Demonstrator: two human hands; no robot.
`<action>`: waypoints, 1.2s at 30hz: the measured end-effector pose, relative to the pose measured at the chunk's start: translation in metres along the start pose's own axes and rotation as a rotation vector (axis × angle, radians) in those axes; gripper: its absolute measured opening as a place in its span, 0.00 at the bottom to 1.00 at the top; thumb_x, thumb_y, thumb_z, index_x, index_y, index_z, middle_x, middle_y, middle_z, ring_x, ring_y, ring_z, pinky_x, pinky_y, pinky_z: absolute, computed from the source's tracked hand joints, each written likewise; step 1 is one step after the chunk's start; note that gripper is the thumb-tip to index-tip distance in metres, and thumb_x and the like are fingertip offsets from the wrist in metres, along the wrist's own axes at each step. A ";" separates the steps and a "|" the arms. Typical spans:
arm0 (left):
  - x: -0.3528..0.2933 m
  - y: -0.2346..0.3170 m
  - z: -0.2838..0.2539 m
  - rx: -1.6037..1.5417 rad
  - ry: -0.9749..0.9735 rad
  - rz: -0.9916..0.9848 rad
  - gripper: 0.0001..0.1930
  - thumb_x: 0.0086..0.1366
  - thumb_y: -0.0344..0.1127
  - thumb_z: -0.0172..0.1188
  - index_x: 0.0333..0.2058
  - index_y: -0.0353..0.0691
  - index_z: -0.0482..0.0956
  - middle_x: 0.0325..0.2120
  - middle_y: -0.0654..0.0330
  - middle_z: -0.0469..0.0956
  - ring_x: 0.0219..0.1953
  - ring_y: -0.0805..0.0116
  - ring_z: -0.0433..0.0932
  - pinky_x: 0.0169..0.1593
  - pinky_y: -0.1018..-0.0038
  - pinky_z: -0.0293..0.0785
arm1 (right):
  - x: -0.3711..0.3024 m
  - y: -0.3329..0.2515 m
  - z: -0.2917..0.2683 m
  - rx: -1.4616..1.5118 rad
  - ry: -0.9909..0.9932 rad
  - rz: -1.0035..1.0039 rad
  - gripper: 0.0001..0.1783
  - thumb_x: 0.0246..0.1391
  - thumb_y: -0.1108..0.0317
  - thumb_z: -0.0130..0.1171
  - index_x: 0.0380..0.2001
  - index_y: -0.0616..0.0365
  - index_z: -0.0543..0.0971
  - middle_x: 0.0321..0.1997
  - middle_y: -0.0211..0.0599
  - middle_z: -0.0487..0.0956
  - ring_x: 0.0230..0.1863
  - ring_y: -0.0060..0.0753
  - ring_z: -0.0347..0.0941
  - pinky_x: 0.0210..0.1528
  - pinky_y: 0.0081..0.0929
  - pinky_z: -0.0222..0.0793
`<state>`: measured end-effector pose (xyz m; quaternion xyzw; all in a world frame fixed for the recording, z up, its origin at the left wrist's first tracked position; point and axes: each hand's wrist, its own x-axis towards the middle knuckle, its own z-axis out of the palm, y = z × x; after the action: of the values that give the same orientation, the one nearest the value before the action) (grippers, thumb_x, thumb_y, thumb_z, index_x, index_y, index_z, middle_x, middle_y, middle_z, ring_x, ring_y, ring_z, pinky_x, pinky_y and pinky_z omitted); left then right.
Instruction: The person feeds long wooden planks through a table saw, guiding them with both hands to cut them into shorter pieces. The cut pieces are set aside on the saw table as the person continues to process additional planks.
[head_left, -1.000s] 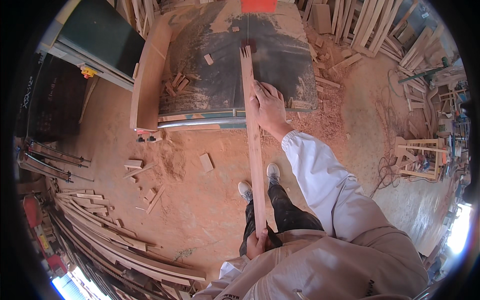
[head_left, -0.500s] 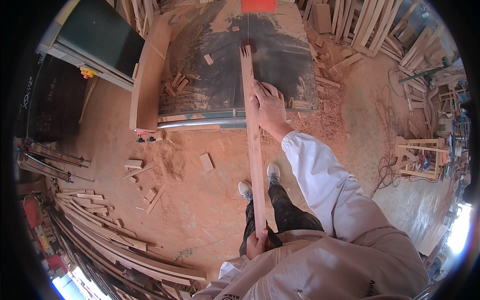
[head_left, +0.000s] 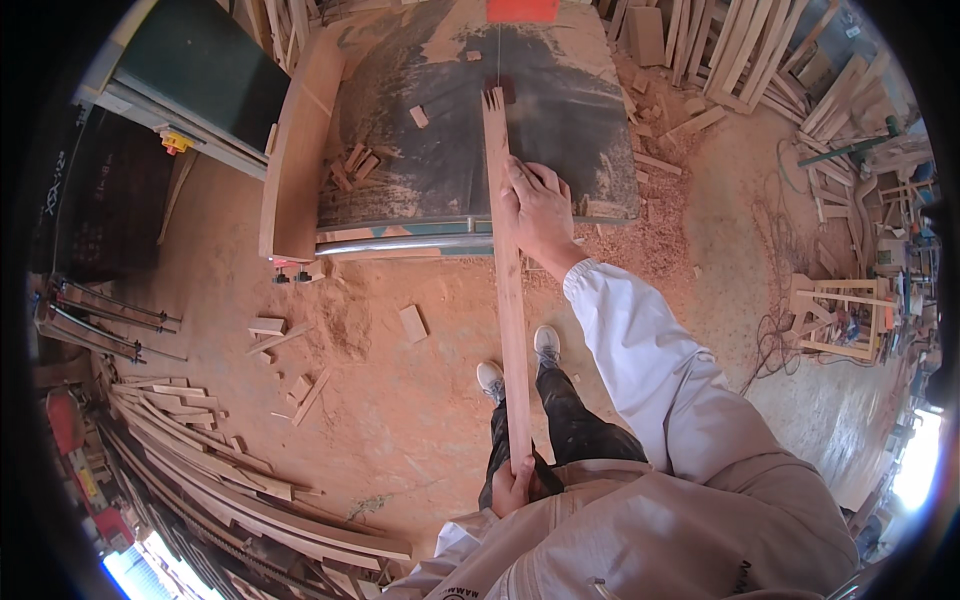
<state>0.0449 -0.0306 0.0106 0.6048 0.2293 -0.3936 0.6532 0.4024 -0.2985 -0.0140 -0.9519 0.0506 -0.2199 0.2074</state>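
A long, narrow wooden strip (head_left: 511, 330) reaches from my waist to the dark saw table (head_left: 430, 150). Slits cut into its far end leave thin prongs, close to the thin upright blade (head_left: 499, 55) of what looks like a bandsaw. My right hand (head_left: 541, 208) is closed on the strip's right side over the front part of the table, its thumb along the wood. Down by my waist, my left hand (head_left: 513, 488) grips the strip's near end. The fingers under the wood are partly hidden.
A tall wooden board (head_left: 297, 150) stands along the table's left side. A metal rail (head_left: 405, 243) crosses its front edge. Offcuts (head_left: 355, 166) and sawdust lie on the table. Long boards (head_left: 270, 515) are stacked at lower left; a wooden frame (head_left: 843, 316) stands at right.
The strip has shifted slightly forward, its slotted end now a little nearer the blade. My right hand stays on it at about the same place, and the left still holds the near end.
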 end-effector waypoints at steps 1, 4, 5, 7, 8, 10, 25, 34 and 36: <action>0.000 0.002 0.001 0.003 0.006 0.002 0.28 0.76 0.58 0.60 0.29 0.36 0.75 0.17 0.65 0.72 0.19 0.76 0.68 0.23 0.72 0.63 | 0.000 -0.001 0.000 -0.002 -0.004 0.002 0.28 0.67 0.61 0.53 0.66 0.62 0.75 0.65 0.36 0.81 0.69 0.39 0.68 0.71 0.44 0.60; 0.002 -0.003 0.001 -0.035 0.027 -0.020 0.28 0.76 0.58 0.61 0.29 0.35 0.75 0.17 0.65 0.72 0.18 0.75 0.68 0.23 0.72 0.63 | 0.001 -0.001 0.000 0.002 -0.014 0.007 0.28 0.67 0.61 0.53 0.66 0.61 0.75 0.66 0.35 0.80 0.69 0.39 0.67 0.71 0.44 0.59; 0.003 -0.003 0.001 -0.022 0.031 -0.011 0.28 0.75 0.57 0.61 0.29 0.35 0.75 0.17 0.65 0.72 0.18 0.75 0.68 0.23 0.72 0.63 | 0.002 -0.001 -0.001 0.004 -0.017 0.008 0.28 0.67 0.61 0.53 0.66 0.61 0.75 0.66 0.35 0.80 0.69 0.39 0.67 0.71 0.44 0.59; 0.004 -0.005 0.000 0.003 0.041 0.007 0.28 0.75 0.57 0.61 0.29 0.35 0.76 0.17 0.64 0.73 0.18 0.75 0.69 0.23 0.72 0.63 | 0.002 0.000 0.000 -0.007 -0.017 0.009 0.28 0.69 0.60 0.52 0.68 0.59 0.74 0.66 0.34 0.80 0.68 0.39 0.67 0.70 0.44 0.59; 0.005 -0.005 0.000 -0.003 0.037 0.007 0.28 0.75 0.58 0.61 0.29 0.35 0.76 0.17 0.64 0.73 0.18 0.75 0.69 0.23 0.72 0.63 | 0.003 0.000 0.000 -0.012 -0.017 0.009 0.28 0.69 0.59 0.52 0.68 0.58 0.74 0.66 0.33 0.80 0.68 0.39 0.68 0.70 0.44 0.60; 0.006 -0.004 -0.001 -0.014 0.028 0.006 0.28 0.75 0.58 0.61 0.29 0.35 0.76 0.17 0.64 0.73 0.18 0.74 0.69 0.23 0.72 0.63 | 0.004 0.001 0.000 -0.008 -0.020 0.012 0.28 0.69 0.59 0.52 0.68 0.58 0.74 0.66 0.33 0.80 0.67 0.39 0.68 0.70 0.45 0.60; 0.007 -0.004 -0.007 0.020 0.017 -0.004 0.29 0.75 0.60 0.59 0.30 0.36 0.76 0.17 0.65 0.73 0.19 0.76 0.69 0.23 0.72 0.64 | 0.004 -0.002 0.001 0.014 0.013 0.019 0.26 0.68 0.61 0.54 0.65 0.59 0.76 0.66 0.33 0.81 0.66 0.40 0.69 0.70 0.44 0.59; 0.010 0.000 -0.008 -0.009 0.008 -0.024 0.30 0.75 0.62 0.59 0.29 0.36 0.75 0.16 0.65 0.72 0.17 0.75 0.69 0.22 0.72 0.64 | 0.009 -0.003 0.001 0.001 0.018 0.029 0.24 0.68 0.60 0.53 0.63 0.58 0.77 0.64 0.32 0.82 0.65 0.40 0.69 0.68 0.44 0.60; 0.011 0.006 -0.005 0.006 0.008 -0.004 0.28 0.76 0.60 0.58 0.29 0.38 0.73 0.16 0.63 0.72 0.16 0.74 0.68 0.20 0.72 0.62 | 0.011 -0.004 0.001 -0.004 0.021 0.031 0.24 0.69 0.60 0.53 0.63 0.58 0.78 0.64 0.31 0.82 0.65 0.40 0.69 0.67 0.44 0.60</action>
<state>0.0566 -0.0287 0.0047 0.6080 0.2320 -0.3933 0.6495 0.4123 -0.2971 -0.0090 -0.9490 0.0679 -0.2265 0.2086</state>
